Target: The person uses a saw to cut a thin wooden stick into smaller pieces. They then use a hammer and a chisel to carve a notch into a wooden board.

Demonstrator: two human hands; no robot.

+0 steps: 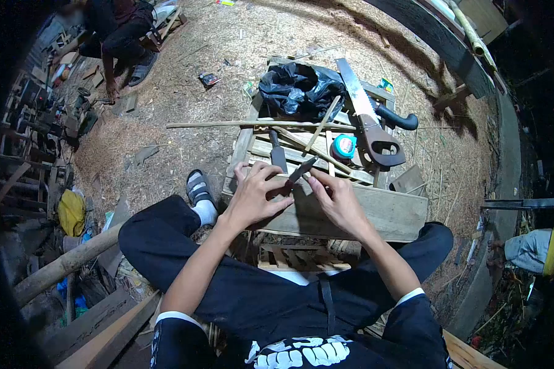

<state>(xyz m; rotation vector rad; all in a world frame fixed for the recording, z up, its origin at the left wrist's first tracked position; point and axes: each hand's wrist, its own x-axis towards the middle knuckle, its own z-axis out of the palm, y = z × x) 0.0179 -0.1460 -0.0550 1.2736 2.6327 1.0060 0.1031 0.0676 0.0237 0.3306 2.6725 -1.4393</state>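
My left hand (255, 194) and my right hand (337, 200) meet over a wooden board (388, 215) at the front of a low wooden pallet (246, 144). Together they pinch a small dark blade-like piece (301, 170) that points up and right between the fingertips. I cannot tell which hand bears most of it. A knife (278, 157) with a dark handle lies just behind my left fingers. My legs in dark trousers spread to either side of the pallet.
On the pallet lie a hand saw (372, 123), a teal tape measure (344, 146), thin bamboo strips (258, 124) and a black plastic bag (298, 89). Sawdust covers the ground. Another person (120, 37) crouches far left. Tools and a yellow object (72, 212) clutter the left.
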